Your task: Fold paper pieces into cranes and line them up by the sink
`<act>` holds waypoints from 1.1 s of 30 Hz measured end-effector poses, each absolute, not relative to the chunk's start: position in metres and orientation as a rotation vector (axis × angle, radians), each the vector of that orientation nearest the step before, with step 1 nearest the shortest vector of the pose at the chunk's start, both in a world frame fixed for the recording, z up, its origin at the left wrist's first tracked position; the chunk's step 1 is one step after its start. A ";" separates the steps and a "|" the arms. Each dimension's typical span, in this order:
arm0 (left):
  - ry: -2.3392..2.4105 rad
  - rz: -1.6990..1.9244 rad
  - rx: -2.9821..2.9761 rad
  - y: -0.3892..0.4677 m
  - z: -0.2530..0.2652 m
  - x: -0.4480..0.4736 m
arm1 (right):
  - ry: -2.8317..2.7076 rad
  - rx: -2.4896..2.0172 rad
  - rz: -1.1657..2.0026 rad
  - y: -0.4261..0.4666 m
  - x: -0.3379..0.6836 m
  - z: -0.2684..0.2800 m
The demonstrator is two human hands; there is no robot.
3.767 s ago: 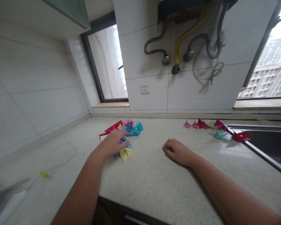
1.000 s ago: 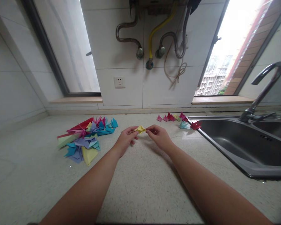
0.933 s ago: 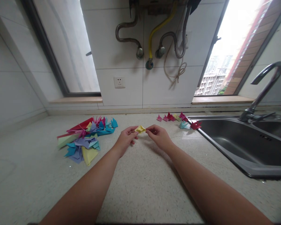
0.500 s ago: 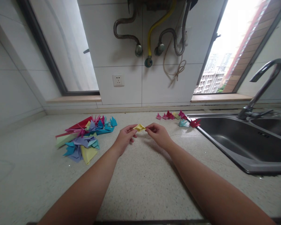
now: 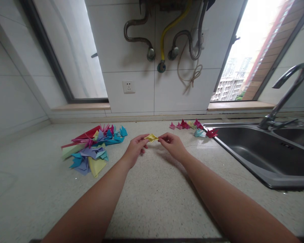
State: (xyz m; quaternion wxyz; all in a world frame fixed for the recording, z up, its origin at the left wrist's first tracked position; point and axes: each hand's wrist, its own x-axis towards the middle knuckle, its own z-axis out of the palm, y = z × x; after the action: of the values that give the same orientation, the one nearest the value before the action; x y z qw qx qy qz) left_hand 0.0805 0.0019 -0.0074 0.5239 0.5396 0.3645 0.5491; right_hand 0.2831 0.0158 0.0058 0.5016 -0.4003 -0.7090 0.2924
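A small yellow origami piece (image 5: pixel 151 137) is stretched between my two hands, a little above the counter. My left hand (image 5: pixel 136 147) pinches its left end between thumb and fingers. At the opposite tip, my right hand (image 5: pixel 172 144) grips it with thumb and forefinger. The folded paper looks diamond-shaped, with a hollow showing along its middle. To the left lies a heap of coloured folded papers (image 5: pixel 91 152) in blue, purple, yellow, green and red. Several small finished-looking origami pieces (image 5: pixel 184 124), pink, red, yellow and pale blue, stand in a row to the right.
A steel sink (image 5: pixel 243 145) with a chrome faucet (image 5: pixel 281 98) takes up the right side of the speckled counter (image 5: pixel 152 202). A red origami piece (image 5: pixel 212 133) sits at the sink's rim. Hoses (image 5: pixel 164 33) and a wall socket (image 5: pixel 129 87) are on the tiled wall behind.
The hollow in the yellow paper looks slightly wider. Both hands keep hold of its ends and have hardly moved; the whole view has shifted very slightly.
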 end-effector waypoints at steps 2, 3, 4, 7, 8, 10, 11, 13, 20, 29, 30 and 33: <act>0.869 1.325 1.301 0.002 -0.007 0.081 | -1.718 -0.964 0.705 0.014 0.282 0.007; 0.869 1.329 1.305 0.002 -0.007 0.081 | -1.720 -0.960 0.706 0.013 0.281 0.008; 0.871 1.332 1.309 0.001 -0.006 0.081 | -1.722 -0.955 0.705 0.012 0.281 0.008; 0.879 1.327 1.321 0.000 -0.005 0.082 | -1.732 -0.941 0.696 0.009 0.278 0.010; 0.882 1.325 1.325 0.000 -0.005 0.082 | -1.737 -0.935 0.691 0.008 0.278 0.010; 0.887 1.321 1.334 -0.001 -0.004 0.082 | -1.747 -0.924 0.682 0.007 0.277 0.012; 0.891 1.317 1.340 -0.001 -0.004 0.083 | -1.749 -0.918 0.680 0.007 0.277 0.012; 0.899 1.301 1.356 -0.001 -0.004 0.083 | -1.750 -0.912 0.675 0.007 0.277 0.012; 0.914 1.262 1.427 0.000 -0.006 0.083 | -1.766 -0.963 0.617 0.010 0.278 0.010; 0.946 1.252 1.416 0.001 -0.008 0.083 | -1.774 -1.009 0.654 0.011 0.278 0.008; 0.952 1.252 1.414 0.001 -0.008 0.083 | -1.765 -1.015 0.660 0.011 0.278 0.008; 0.969 1.251 1.416 0.001 -0.009 0.084 | -1.734 -1.023 0.704 0.013 0.278 0.007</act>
State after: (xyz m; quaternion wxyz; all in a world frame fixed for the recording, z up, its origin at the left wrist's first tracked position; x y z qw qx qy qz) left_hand 0.0841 0.0012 -0.0086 0.4874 0.5824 0.3985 0.5143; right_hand 0.2784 0.0128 0.0067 0.4831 -0.4200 -0.7118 0.2890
